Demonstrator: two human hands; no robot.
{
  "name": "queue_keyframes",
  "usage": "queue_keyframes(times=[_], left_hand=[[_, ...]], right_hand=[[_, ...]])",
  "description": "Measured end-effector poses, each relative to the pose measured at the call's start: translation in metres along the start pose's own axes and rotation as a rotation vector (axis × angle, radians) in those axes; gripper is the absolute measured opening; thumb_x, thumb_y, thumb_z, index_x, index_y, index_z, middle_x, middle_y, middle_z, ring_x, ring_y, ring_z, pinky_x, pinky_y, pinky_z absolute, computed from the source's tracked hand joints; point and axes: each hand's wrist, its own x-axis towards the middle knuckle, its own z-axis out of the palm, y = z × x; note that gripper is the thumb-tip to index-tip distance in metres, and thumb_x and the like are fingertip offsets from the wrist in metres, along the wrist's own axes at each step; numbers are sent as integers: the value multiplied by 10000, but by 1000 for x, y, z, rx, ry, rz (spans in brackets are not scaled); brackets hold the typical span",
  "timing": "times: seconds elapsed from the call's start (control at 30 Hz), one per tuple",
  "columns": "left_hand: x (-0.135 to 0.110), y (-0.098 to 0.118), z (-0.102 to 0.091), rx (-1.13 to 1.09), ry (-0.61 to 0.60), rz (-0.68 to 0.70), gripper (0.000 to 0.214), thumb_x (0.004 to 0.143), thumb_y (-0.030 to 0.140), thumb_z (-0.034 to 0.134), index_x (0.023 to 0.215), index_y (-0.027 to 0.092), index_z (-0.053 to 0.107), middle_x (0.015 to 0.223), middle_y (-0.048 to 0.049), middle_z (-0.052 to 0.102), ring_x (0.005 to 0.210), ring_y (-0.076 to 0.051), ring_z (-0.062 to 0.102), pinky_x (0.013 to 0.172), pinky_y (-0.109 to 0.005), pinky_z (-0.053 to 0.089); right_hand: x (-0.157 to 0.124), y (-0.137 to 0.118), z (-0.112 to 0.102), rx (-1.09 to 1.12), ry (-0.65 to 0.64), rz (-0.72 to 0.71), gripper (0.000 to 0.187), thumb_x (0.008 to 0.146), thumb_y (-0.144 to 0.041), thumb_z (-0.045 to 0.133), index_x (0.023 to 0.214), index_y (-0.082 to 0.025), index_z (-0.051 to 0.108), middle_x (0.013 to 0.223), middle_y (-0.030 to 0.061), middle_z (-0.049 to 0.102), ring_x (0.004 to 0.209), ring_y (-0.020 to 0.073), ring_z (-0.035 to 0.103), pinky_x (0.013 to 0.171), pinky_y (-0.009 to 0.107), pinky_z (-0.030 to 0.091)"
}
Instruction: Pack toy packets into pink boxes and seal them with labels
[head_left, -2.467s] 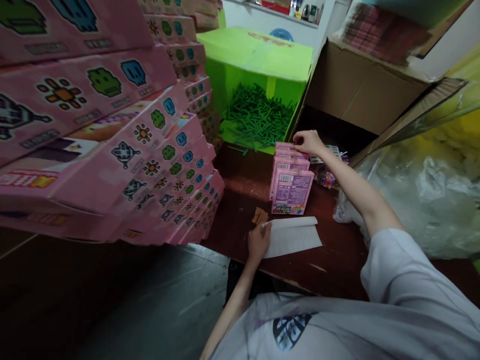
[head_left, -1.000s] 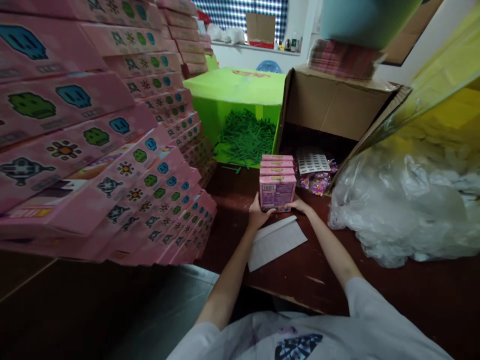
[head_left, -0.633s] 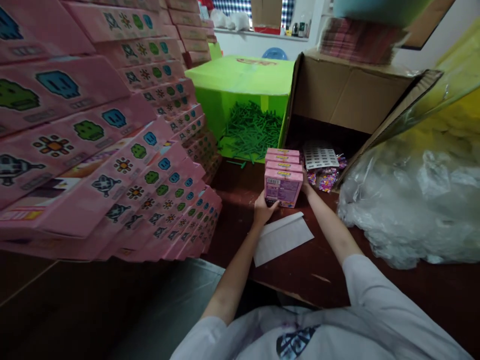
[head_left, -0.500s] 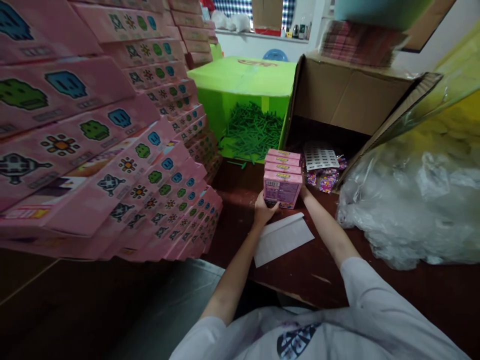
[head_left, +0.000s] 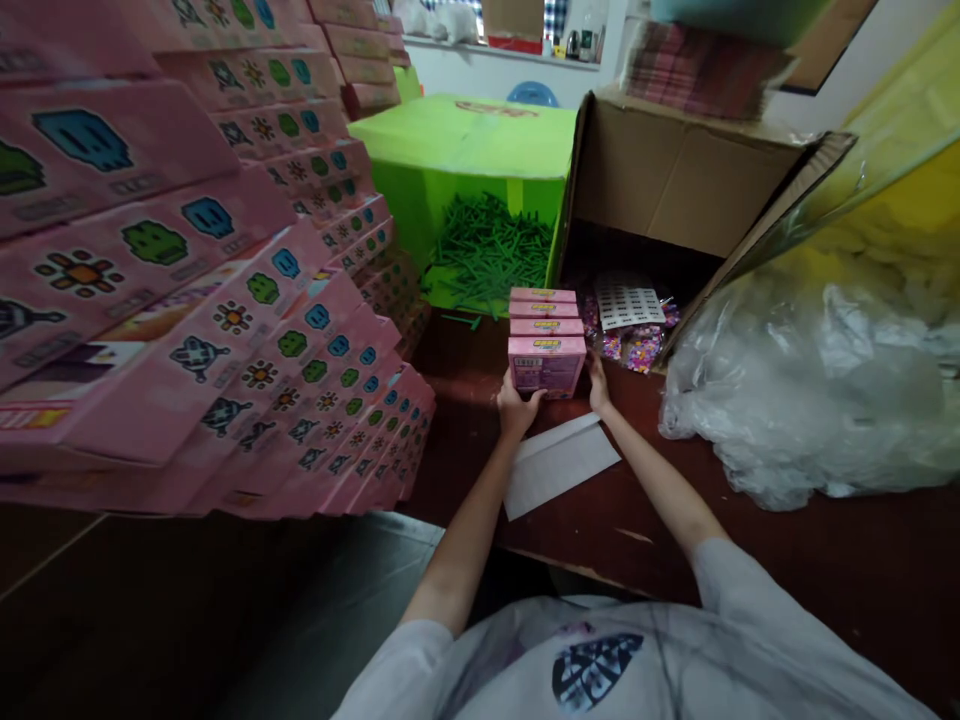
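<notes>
Boxes (head_left: 549, 352), four of them and pink, stand one behind another just above the centre of the frame; I see barcode and print on the front one. Nearest to me, at the bottom edge, a grey-white shirt (head_left: 697, 665) carries a dark printed patch. Next comes the dark red tabletop (head_left: 637, 565), with a white paper (head_left: 564, 466) lying slantwise below the boxes, one edge folded. I have the left hand (head_left: 517, 406) cupped around the front box's lower left corner, thumb across its face; how firmly it grips, I cannot tell. I see the right hand (head_left: 598, 388) unclenched just beside the row's right side, fingers extended; whether they touch, I cannot make out. Pink cartons (head_left: 281, 385) rise in a leaning stack over the frame's left, and clear bags (head_left: 806, 400) bulge at the right. Farther back, right of the boxes, I get bead packs (head_left: 641, 352) under a label sheet (head_left: 628, 304), at the mouth of a brown carton (head_left: 682, 200). Left of that, a lime bin (head_left: 457, 140) holds green sticks (head_left: 491, 248). Beyond it, near the top edge, sits something round and blue (head_left: 532, 93), below a sill (head_left: 502, 55).
</notes>
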Motion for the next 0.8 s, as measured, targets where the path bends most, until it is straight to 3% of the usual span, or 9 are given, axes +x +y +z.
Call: queue_keyframes(times=[0.1, 0.2, 0.33, 0.43, 0.53, 0.6, 0.63, 0.7, 0.8], left_hand=[[5, 0, 2, 50, 21, -42, 803, 691, 432, 795, 1366, 170, 447, 1156, -160, 656, 1125, -346, 615, 985, -460, 451], [12, 4, 0, 95, 8, -76, 785, 692, 449, 789, 1345, 163, 460, 1167, -175, 644, 1162, -368, 587, 997, -474, 431], [23, 11, -7, 148, -53, -111, 746, 705, 440, 777, 1320, 159, 461, 1243, -187, 606, 1201, -379, 554, 1008, -495, 412], [24, 24, -18, 199, -67, -153, 839, 654, 466, 810, 1321, 114, 443, 1315, -246, 535, 1255, -436, 479, 1023, -570, 367], [16, 51, -33, 268, 125, -158, 848, 667, 470, 796, 1312, 62, 426, 1391, -296, 426, 1301, -446, 396, 1051, -577, 327], [11, 74, -43, 255, 235, -82, 584, 780, 408, 695, 1214, 72, 495, 1313, -259, 492, 1248, -388, 452, 1055, -525, 340], [10, 87, -47, 213, 197, -28, 426, 829, 373, 633, 1136, 93, 538, 1225, -222, 554, 1193, -353, 502, 1048, -502, 354], [16, 109, -53, 91, -49, 54, 230, 873, 337, 559, 977, 136, 598, 1034, -149, 637, 1068, -298, 582, 1023, -468, 390], [42, 132, -56, -42, -398, 60, 174, 846, 311, 586, 817, 148, 638, 843, -93, 680, 918, -242, 645, 939, -404, 471]], right_hand=[[-25, 3, 6, -56, -5, -29, 959, 812, -785, 414, 1497, -120, 327, 1461, 190, 466, 1363, 302, 449, 1126, 445, 368], [-29, 0, 12, -227, 16, 1, 898, 778, -626, 629, 1478, -126, 371, 1436, 196, 490, 1311, 321, 478, 1097, 441, 398], [-20, -7, 17, -445, -36, 3, 778, 863, -540, 572, 1482, -113, 373, 1407, 203, 516, 1321, 330, 449, 1102, 459, 379], [-20, -9, 20, -554, -71, 9, 746, 916, -556, 483, 1486, -89, 363, 1422, 216, 504, 1351, 337, 415, 1161, 512, 266], [-23, -8, 23, -612, -111, 27, 733, 951, -573, 402, 1492, -80, 354, 1464, 216, 467, 1410, 342, 341, 1196, 580, 84], [-25, -8, 25, -627, -118, 38, 740, 956, -591, 382, 1500, -90, 343, 1481, 207, 452, 1423, 337, 323, 1195, 592, 28], [-25, -8, 25, -632, -117, 41, 740, 959, -596, 371, 1504, -96, 337, 1487, 202, 446, 1423, 332, 324, 1196, 590, 23], [-25, -9, 24, -640, -117, 44, 729, 968, -594, 347, 1506, -102, 334, 1489, 192, 446, 1425, 323, 322, 1199, 584, 27], [-24, -13, 22, -639, -127, 56, 720, 971, -591, 340, 1503, -106, 340, 1490, 184, 447, 1432, 322, 314, 1202, 580, 40]])
